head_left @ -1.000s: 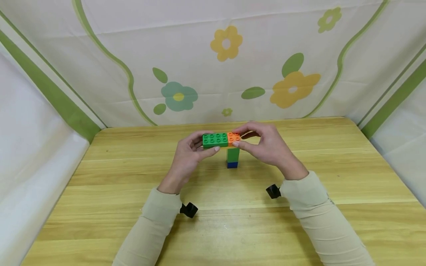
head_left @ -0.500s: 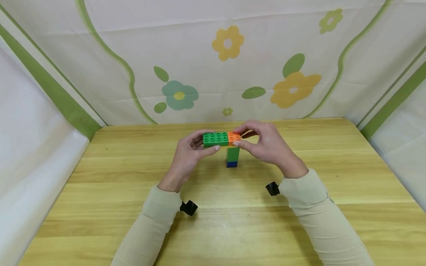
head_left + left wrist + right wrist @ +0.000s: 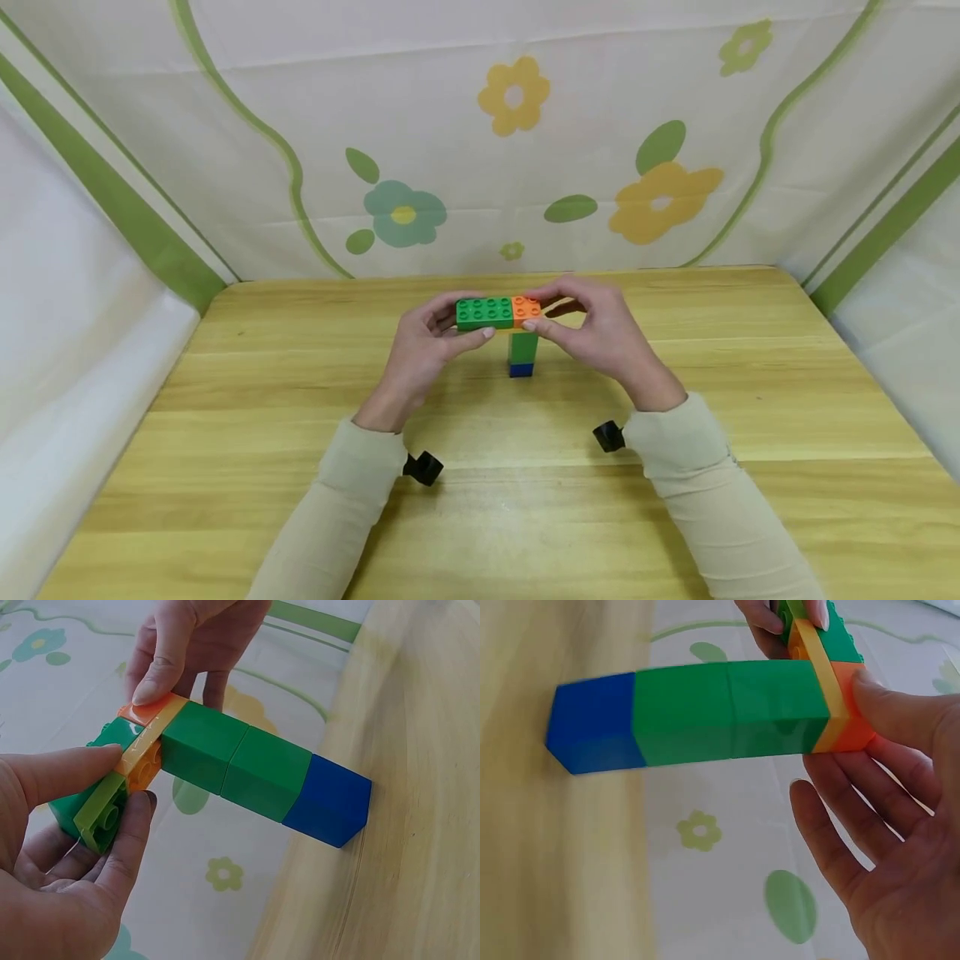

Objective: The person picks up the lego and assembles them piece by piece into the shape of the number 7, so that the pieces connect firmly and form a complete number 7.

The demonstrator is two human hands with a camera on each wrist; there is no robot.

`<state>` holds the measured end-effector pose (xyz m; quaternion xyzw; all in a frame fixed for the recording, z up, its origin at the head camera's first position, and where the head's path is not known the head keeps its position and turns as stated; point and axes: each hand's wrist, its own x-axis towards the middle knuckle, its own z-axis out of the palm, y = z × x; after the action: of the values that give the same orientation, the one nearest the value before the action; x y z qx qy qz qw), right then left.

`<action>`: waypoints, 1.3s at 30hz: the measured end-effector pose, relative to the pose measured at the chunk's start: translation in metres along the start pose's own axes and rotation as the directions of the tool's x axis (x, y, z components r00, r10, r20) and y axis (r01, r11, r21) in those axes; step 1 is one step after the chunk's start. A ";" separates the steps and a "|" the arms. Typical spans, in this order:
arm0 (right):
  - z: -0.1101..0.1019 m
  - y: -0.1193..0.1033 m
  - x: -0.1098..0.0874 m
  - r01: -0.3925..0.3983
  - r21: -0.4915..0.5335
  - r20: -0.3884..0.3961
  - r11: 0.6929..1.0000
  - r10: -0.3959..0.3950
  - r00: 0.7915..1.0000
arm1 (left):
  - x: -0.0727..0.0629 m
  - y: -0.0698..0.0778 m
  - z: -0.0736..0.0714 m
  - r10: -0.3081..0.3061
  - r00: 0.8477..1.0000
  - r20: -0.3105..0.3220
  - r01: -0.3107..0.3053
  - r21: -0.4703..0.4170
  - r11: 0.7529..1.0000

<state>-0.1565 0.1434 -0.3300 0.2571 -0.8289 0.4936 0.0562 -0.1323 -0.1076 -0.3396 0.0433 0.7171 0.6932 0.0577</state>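
Note:
A column of toy building bricks stands upright on the wooden table. Its blue brick [image 3: 330, 799] is at the bottom, with two green bricks [image 3: 697, 712] above. Over these lies a thin yellow-orange brick [image 3: 153, 739], topped by an orange brick [image 3: 527, 310]. A long green brick [image 3: 483, 312] sits beside the orange one and juts out to the left, with a thin lime-green brick [image 3: 96, 806] beneath its outer end. My left hand [image 3: 420, 346] grips that overhanging end between thumb and fingers. From the other side, my right hand [image 3: 600, 329] pinches the orange brick.
The wooden table [image 3: 480, 525] spreads out around the column. Behind it hangs a white cloth [image 3: 465, 50] printed with flowers, and more cloth walls stand left and right. A black wrist mount [image 3: 425, 468] sticks out from each sleeve.
The right wrist and forearm have shifted slightly toward the left and down. Both hands keep their hold, and the bricks look the same.

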 end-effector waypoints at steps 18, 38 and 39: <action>0.018 0.042 -0.019 -0.315 0.007 0.174 0.949 0.309 0.935 | -0.001 0.002 0.000 -0.012 1.000 0.006 0.012 0.012 1.000; 0.008 0.047 -0.020 -0.391 -0.003 0.243 0.920 0.380 0.892 | 0.005 -0.004 -0.003 0.010 0.993 -0.118 -0.012 -0.018 1.000; 0.007 0.047 -0.020 -0.399 0.003 0.252 0.917 0.385 0.888 | 0.006 -0.005 -0.003 0.006 0.993 -0.120 -0.008 -0.023 1.000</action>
<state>-0.1609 0.1625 -0.3779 0.1451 -0.8503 0.4816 -0.1551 -0.1383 -0.1094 -0.3444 0.0035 0.7110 0.7030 0.0127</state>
